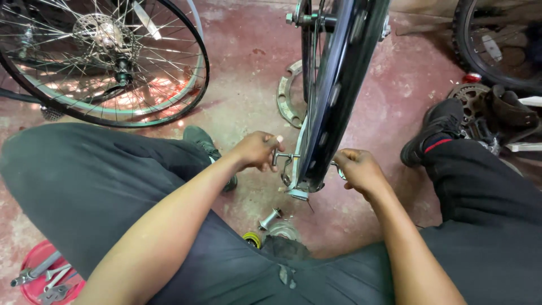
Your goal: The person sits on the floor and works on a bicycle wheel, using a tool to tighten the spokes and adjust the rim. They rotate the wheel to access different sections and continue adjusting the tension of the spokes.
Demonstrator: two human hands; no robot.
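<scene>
Even, moderate light; sun-dappled floor (169, 96) upper left, wide-angle edge distortion.

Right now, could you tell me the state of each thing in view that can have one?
Left hand: closed on a small metal tool at the wheel's axle.
Right hand: closed on a tool at the axle's other side.
Upright wheel: standing on edge between the hands.
Spare wheel: lying on the floor.
Red tray: holding spanners.

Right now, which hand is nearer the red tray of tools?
Left. The left hand is up and right of the red tray; the right hand lies farther, beyond the upright wheel.
</scene>
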